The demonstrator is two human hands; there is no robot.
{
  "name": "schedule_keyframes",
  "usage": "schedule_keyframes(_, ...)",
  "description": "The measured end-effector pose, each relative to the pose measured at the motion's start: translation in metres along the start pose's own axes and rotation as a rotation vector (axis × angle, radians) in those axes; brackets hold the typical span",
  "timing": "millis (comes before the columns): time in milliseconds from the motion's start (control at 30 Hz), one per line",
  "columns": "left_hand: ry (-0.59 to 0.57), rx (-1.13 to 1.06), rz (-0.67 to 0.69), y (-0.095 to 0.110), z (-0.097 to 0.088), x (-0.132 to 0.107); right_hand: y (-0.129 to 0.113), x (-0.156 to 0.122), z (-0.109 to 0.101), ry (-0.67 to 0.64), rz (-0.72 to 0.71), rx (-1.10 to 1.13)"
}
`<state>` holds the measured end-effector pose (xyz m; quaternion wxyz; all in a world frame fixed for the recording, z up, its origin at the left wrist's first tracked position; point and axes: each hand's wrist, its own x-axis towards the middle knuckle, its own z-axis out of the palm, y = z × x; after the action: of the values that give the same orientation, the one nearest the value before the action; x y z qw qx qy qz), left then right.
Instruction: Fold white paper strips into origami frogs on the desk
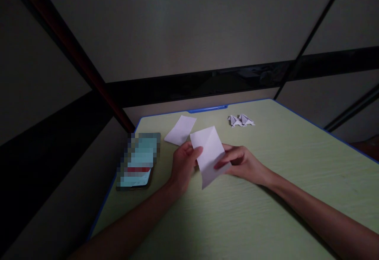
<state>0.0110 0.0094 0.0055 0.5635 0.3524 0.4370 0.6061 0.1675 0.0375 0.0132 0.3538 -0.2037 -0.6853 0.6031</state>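
Note:
A white sheet of paper with a diagonal crease is held up above the table between both hands. My left hand grips its left edge, thumb on the front face and fingers behind. At the right edge, my right hand pinches the same sheet, some fingers in front and others partly hidden behind it. The bottom corner of the sheet curls a little. Behind my left hand, a second white sheet lies on the table. Two small folded paper figures sit side by side farther back, to the right.
The pale green table has a blue rim and a blue pen-like strip at its far edge. A phone with a blurred, lit screen lies on the left. Dark-banded cabinet panels stand behind the table.

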Motion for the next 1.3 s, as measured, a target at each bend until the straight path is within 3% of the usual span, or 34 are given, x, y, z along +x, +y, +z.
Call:
schedule_keyframes(167, 0.095, 0.071, 0.037, 0.001, 0.001, 0.000, -0.004, 0.001, 0.009, 0.195, 0.033, 0.013)
schedule_keyframes(467, 0.009, 0.229, 0.086, 0.002, 0.008, -0.005, 0.004, 0.003, 0.015, 0.455, 0.234, 0.269)
schedule_keyframes(633, -0.079, 0.293, 0.082, 0.000, 0.008, -0.006, 0.004, 0.004, 0.018, 0.591, 0.274, 0.279)
schedule_keyframes(967, -0.007, 0.188, 0.048, -0.002, 0.004, -0.005, 0.006, 0.004, 0.017, 0.633, 0.287, 0.265)
schedule_keyframes(1300, -0.017, 0.319, 0.049, -0.003, 0.006, -0.004, 0.007, 0.003, 0.018, 0.610, 0.312, 0.245)
